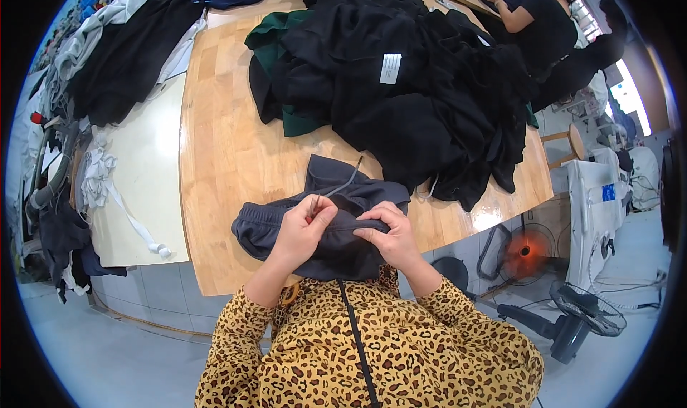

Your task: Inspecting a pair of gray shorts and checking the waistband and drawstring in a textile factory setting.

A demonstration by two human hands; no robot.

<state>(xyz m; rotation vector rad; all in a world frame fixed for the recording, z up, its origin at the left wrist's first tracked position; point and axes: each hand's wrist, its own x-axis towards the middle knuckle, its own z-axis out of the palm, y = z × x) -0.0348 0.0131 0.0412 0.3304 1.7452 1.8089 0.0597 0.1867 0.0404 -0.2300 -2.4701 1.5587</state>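
A dark grey garment (343, 193) with a gathered waistband lies at the near edge of the wooden table (229, 158). My left hand (304, 229) pinches the waistband and a thin grey drawstring (342, 186) that runs up from it. My right hand (390, 236) grips the waistband just to the right, fingers curled over the fabric. Both hands sit close together, almost touching. My sleeves are leopard-patterned.
A big heap of black garments (422, 93) with a green one (275, 36) fills the far table. More dark and grey clothes (122, 57) and white cords (107, 186) lie on the white surface at left. Another person (537, 22) sits far right. Fans (526, 251) stand on the floor.
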